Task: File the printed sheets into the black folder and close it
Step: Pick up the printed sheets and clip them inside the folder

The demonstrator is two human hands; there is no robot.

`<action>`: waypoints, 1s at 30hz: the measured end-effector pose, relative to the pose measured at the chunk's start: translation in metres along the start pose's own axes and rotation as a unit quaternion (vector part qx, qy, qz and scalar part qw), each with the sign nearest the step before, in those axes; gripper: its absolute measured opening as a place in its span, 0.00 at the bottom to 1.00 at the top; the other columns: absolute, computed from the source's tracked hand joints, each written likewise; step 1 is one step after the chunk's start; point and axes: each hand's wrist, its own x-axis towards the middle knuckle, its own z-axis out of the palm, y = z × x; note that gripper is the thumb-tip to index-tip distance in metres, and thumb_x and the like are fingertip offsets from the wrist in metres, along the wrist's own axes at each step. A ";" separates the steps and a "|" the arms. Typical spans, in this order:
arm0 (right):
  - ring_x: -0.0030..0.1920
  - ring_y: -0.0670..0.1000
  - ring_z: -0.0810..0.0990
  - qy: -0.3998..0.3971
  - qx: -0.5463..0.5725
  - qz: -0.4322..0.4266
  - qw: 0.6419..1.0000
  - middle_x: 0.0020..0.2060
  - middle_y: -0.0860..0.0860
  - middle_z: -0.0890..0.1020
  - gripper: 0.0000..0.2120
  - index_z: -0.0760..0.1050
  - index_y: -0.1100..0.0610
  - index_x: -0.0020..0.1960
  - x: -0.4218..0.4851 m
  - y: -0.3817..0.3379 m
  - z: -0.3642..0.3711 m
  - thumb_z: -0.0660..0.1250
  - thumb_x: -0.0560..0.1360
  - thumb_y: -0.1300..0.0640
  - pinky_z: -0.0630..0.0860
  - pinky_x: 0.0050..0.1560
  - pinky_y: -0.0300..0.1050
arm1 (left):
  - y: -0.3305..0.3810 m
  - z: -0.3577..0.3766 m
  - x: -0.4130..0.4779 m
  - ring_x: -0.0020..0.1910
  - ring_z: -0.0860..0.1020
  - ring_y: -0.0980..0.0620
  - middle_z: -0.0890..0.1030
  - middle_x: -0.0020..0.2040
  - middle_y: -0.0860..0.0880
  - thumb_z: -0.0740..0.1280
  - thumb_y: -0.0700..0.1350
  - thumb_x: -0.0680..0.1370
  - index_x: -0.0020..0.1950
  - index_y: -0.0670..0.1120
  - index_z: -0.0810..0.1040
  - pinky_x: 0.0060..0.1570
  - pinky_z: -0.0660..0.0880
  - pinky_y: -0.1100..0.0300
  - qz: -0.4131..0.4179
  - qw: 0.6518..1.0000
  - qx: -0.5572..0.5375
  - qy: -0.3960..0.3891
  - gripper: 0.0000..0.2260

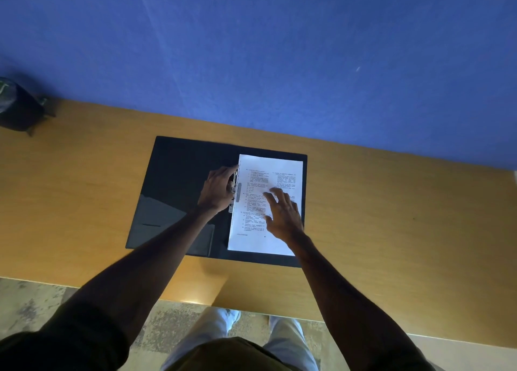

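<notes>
Centre frame, the black folder [179,191] lies open on the bench [391,217], sheets [268,203] on its right half. Left hand [218,191] curls over the clip [236,194]; right hand [282,214] presses flat, fingers spread. If that palm lifts, the pages could slide off the clip.

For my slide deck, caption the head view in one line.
Left hand works the fastener while right hand steadies printed sheets in the open black folder.

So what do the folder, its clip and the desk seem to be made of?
Black folder: smooth plastic by the look, with a dull sheen on its inner pocket. Clip at the spine: pale, metal or plastic, too small to tell. Desk: wood-grain top, likely laminate.
</notes>
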 end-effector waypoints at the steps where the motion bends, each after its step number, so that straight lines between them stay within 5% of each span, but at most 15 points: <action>1: 0.83 0.52 0.66 0.000 -0.002 -0.001 1.000 0.84 0.51 0.61 0.33 0.62 0.51 0.85 0.000 0.000 -0.001 0.70 0.83 0.51 0.70 0.82 0.52 | 0.001 0.000 0.000 0.77 0.73 0.40 0.77 0.76 0.46 0.61 0.34 0.85 0.83 0.49 0.72 0.76 0.73 0.41 -0.003 1.000 -0.020 0.012 0.26; 6: 0.83 0.52 0.65 -0.001 -0.015 -0.004 1.000 0.84 0.50 0.60 0.33 0.61 0.50 0.85 -0.001 -0.001 -0.002 0.70 0.83 0.49 0.70 0.82 0.51 | 0.005 -0.001 -0.010 0.66 0.82 0.44 0.83 0.64 0.46 0.66 0.37 0.85 0.66 0.44 0.84 0.65 0.80 0.45 -0.004 0.995 -0.069 0.065 0.12; 12: 0.84 0.52 0.64 0.001 -0.008 0.001 1.000 0.85 0.50 0.60 0.33 0.61 0.50 0.85 -0.001 -0.002 -0.001 0.70 0.83 0.49 0.69 0.82 0.53 | -0.002 0.005 -0.042 0.58 0.86 0.50 0.86 0.57 0.50 0.69 0.41 0.83 0.54 0.45 0.86 0.61 0.83 0.45 0.001 0.989 -0.122 0.078 0.06; 23: 0.84 0.52 0.64 0.002 -0.002 0.007 1.000 0.85 0.49 0.60 0.33 0.62 0.50 0.85 -0.002 -0.002 0.000 0.70 0.83 0.49 0.69 0.83 0.53 | -0.007 0.011 -0.050 0.61 0.85 0.43 0.87 0.59 0.43 0.71 0.35 0.82 0.61 0.41 0.88 0.64 0.81 0.42 -0.060 0.980 -0.176 0.067 0.10; 25: 0.84 0.52 0.63 0.002 -0.001 0.009 1.000 0.85 0.49 0.60 0.33 0.62 0.50 0.84 -0.003 -0.002 0.001 0.70 0.83 0.49 0.69 0.83 0.53 | -0.010 0.011 -0.050 0.73 0.78 0.41 0.82 0.69 0.44 0.72 0.40 0.83 0.73 0.47 0.83 0.73 0.76 0.40 -0.074 0.989 -0.123 0.040 0.18; 27: 0.84 0.52 0.63 0.002 0.002 0.011 1.000 0.85 0.49 0.60 0.33 0.62 0.50 0.84 -0.003 -0.003 0.002 0.70 0.83 0.50 0.69 0.83 0.54 | -0.015 0.012 -0.052 0.87 0.60 0.41 0.67 0.85 0.47 0.71 0.49 0.84 0.85 0.54 0.68 0.83 0.64 0.37 -0.108 0.992 -0.067 -0.005 0.29; 30: 0.84 0.52 0.63 0.001 0.008 0.014 1.000 0.85 0.49 0.60 0.33 0.62 0.50 0.84 -0.002 -0.003 0.001 0.70 0.83 0.50 0.69 0.83 0.55 | -0.022 0.016 -0.052 0.91 0.42 0.42 0.46 0.91 0.48 0.70 0.57 0.84 0.90 0.56 0.54 0.88 0.49 0.37 -0.124 0.991 -0.039 -0.036 0.38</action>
